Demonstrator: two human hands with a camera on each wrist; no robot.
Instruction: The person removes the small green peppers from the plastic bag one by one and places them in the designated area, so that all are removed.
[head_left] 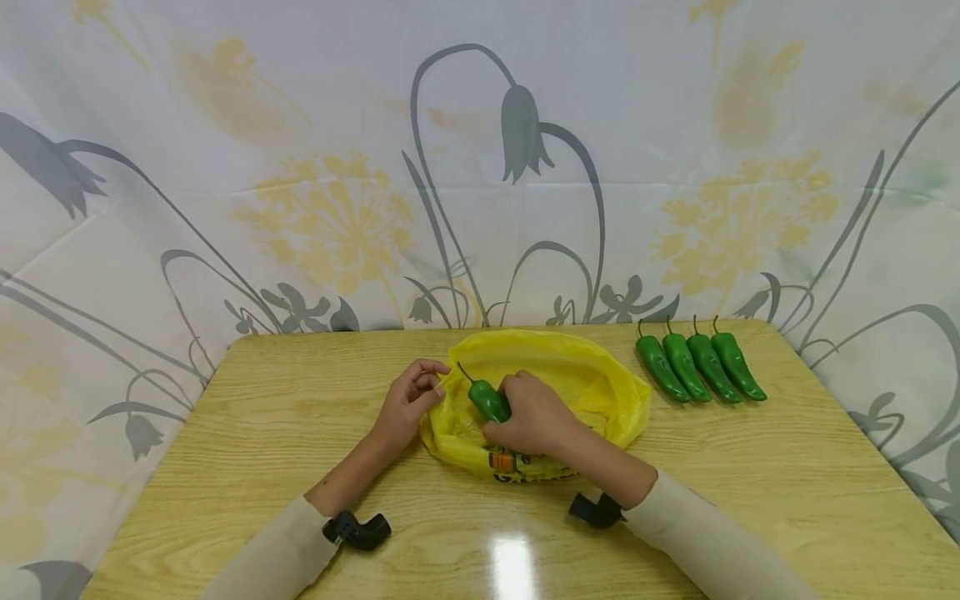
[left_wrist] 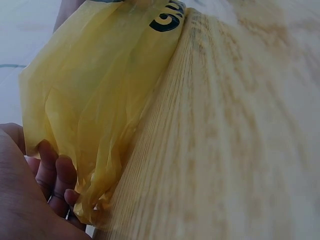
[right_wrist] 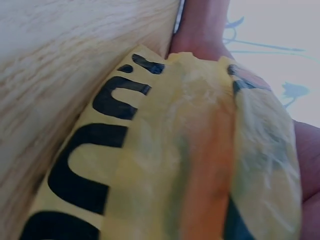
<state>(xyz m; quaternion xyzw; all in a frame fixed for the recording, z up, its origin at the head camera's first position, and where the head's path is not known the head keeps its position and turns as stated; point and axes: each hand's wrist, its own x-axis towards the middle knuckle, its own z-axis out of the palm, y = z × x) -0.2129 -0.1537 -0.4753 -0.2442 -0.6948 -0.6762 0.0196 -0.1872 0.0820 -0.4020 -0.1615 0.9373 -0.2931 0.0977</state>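
A yellow plastic bag lies opened wide on the table, its mouth facing up. My left hand pinches the bag's left rim. In the left wrist view, the fingers curl at the edge of the thin plastic. Over the bag's mouth, my right hand holds a green chili pepper with its thin stem pointing up and left. The bag's printed side hides most of that hand in the right wrist view. Several more green chili peppers lie side by side to the right.
The light wooden table carries the bag and peppers. A white curtain with grey and yellow flowers hangs behind its far edge. Both wrists wear small black cameras.
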